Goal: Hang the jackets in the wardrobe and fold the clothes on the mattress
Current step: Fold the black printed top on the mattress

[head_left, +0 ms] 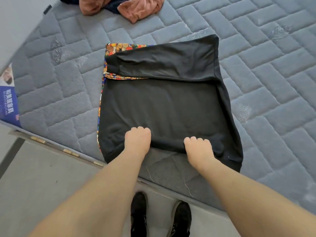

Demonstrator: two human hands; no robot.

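a black sweatshirt [167,106] with a colourful printed lining lies at the centre of the grey mattress [266,69], one sleeve folded across its top. at six o'clock the left hand [137,140] and right hand [199,149], fingers curled, both pinch its near hem. a pink garment [136,7] sits at twelve o'clock.

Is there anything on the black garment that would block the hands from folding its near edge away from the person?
Nothing visible: both hands grip the near edge of the black garment, whose top is bare.
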